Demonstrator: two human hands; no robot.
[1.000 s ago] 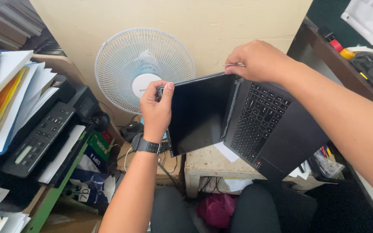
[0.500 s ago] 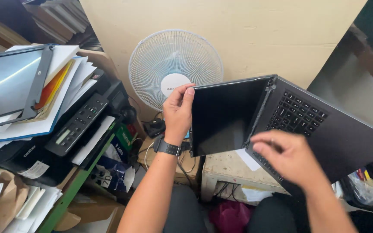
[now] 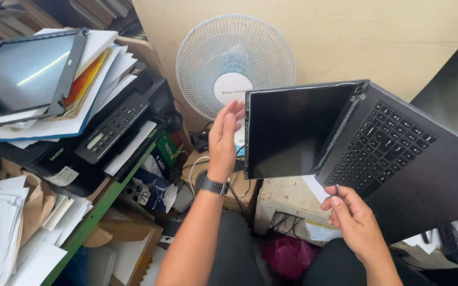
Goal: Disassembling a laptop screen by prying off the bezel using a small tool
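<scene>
Beside cluttered shelf (image 3: 88,222): fan (image 3: 234,66), laptop (image 3: 356,143)

wall (image 3: 377,37): cream, plain | white fan (image 3: 234,63) against it | green-edged shelf (image 3: 107,204) left | daylight, even

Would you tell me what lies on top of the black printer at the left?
A stack of white papers with a loose dark screen panel on top; the black printer lid beneath is covered.

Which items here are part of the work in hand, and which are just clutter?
In hand: open black laptop, left hand at its screen edge, right hand under its front edge.

Lying about: white fan, black printer, paper stack, loose screen panel.
</scene>
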